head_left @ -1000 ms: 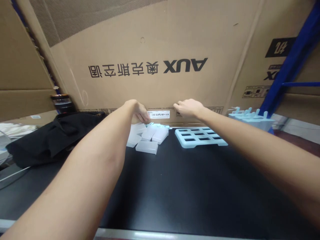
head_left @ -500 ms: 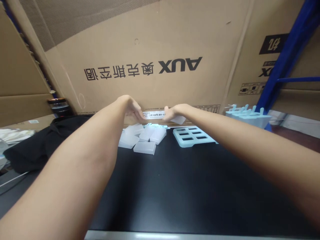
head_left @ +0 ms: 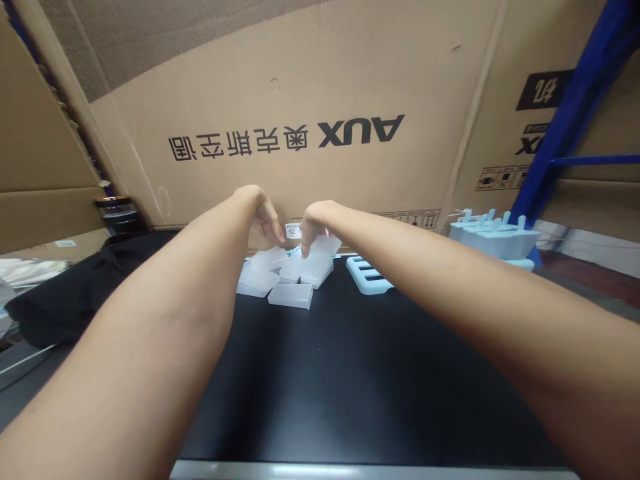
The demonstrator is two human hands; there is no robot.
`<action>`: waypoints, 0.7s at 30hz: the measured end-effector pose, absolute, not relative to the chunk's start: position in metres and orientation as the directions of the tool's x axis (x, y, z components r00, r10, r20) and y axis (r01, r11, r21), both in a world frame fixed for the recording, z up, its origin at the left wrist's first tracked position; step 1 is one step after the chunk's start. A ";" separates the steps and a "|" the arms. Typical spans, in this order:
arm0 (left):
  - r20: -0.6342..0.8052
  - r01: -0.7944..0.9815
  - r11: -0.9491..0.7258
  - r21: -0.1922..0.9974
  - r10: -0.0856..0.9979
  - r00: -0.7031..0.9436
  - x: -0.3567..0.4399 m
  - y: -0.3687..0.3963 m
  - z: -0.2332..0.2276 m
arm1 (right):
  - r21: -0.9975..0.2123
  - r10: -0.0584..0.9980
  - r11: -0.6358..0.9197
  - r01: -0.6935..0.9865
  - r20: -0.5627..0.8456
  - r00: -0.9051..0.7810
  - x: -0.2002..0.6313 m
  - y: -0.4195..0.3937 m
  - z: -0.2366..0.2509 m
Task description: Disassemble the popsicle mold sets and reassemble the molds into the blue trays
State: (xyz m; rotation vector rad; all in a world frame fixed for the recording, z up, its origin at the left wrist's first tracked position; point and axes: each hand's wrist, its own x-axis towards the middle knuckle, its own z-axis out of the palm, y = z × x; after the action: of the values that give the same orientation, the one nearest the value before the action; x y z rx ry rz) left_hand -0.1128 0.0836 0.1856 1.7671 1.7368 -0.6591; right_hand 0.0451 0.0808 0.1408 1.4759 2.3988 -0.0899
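Note:
My right hand [head_left: 313,227] is over a pile of clear frosted popsicle mould cups [head_left: 290,295], its fingers closed on one cup [head_left: 326,247] at the pile's back right. To its left, my left hand [head_left: 267,221] hangs just above the back of the pile, fingers loosely apart with nothing visible in them. Partly hidden behind the cups lie light blue popsicle stick pieces [head_left: 295,251]. A light blue slotted mould frame [head_left: 373,285] rests to the right, partly covered by my right forearm.
At the far right stands an assembled popsicle mould [head_left: 493,239] with upright blue handles. A large cardboard box [head_left: 350,80] walls off the back of the black table [head_left: 320,387]. Black cloth [head_left: 65,287] and a dark jar [head_left: 119,215] are at left; a blue post [head_left: 575,113] rises at right.
My right hand has moved left with the cup, from near the blue frame to over the pile. My left hand has stayed nearly in place.

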 end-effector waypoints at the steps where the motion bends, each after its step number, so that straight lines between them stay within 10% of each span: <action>1: -0.684 0.999 0.007 0.034 0.729 0.018 -0.114 0.086 0.184 | 0.082 0.844 0.457 0.886 -0.353 -0.403 0.045 0.074 0.146; 14: -0.446 0.992 -0.071 0.100 0.888 0.109 -0.103 0.114 0.149 | -0.141 0.720 0.655 0.742 -0.180 -0.670 0.060 0.059 0.128; 21: -0.194 0.969 -0.238 0.073 0.949 0.248 -0.047 0.100 0.168 | -0.109 0.867 0.464 0.879 -0.147 -0.476 0.178 0.072 0.174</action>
State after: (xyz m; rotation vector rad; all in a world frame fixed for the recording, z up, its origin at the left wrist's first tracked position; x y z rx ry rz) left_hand -0.0474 0.0998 0.1682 2.3346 1.8176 -0.1618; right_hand 0.1782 0.0724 0.1744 1.5692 2.6274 -0.2604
